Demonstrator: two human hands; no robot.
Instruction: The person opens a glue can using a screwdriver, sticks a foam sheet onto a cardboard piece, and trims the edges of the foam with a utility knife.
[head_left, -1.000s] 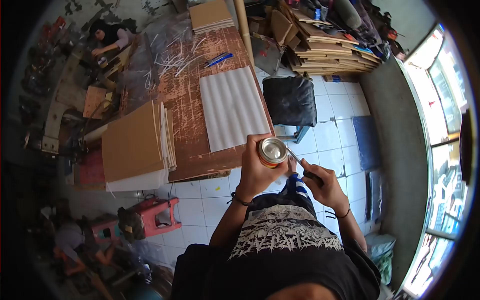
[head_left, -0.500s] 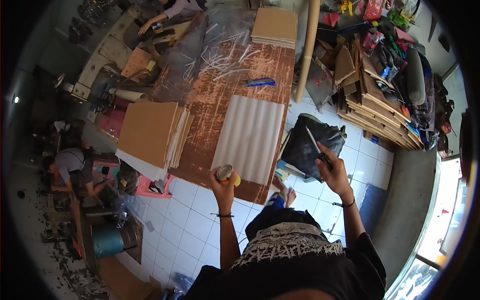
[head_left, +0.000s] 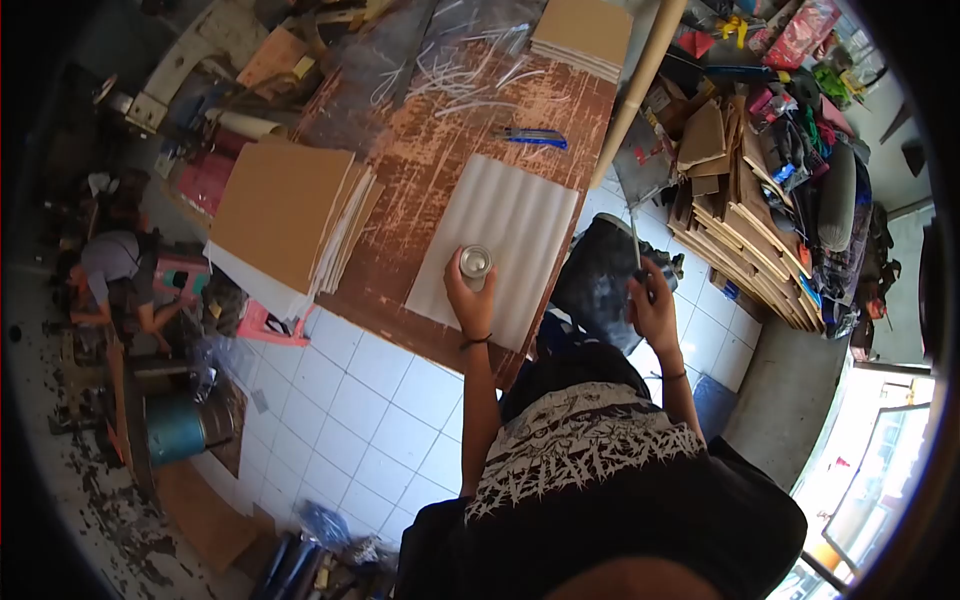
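My left hand is wrapped round a small tin can, its round metal end facing up. Both are over the white ribbed foam sheet on the worn brown table. Off the table's right side, my right hand grips a screwdriver by its dark handle, the thin shaft pointing up and away from me. Behind it is a black, bag-like bundle on the floor. A blue utility knife lies beyond the foam sheet.
Stacked cardboard sheets sit at the table's left edge, more cardboard at the far end. White strips lie between. A pole stands along the right side. Another person bends over at far left, near a pink stool.
My left hand has brought the can forward over the foam sheet, and its metal end now faces up. My right hand still holds the screwdriver, its shaft now more upright. The view has shifted.
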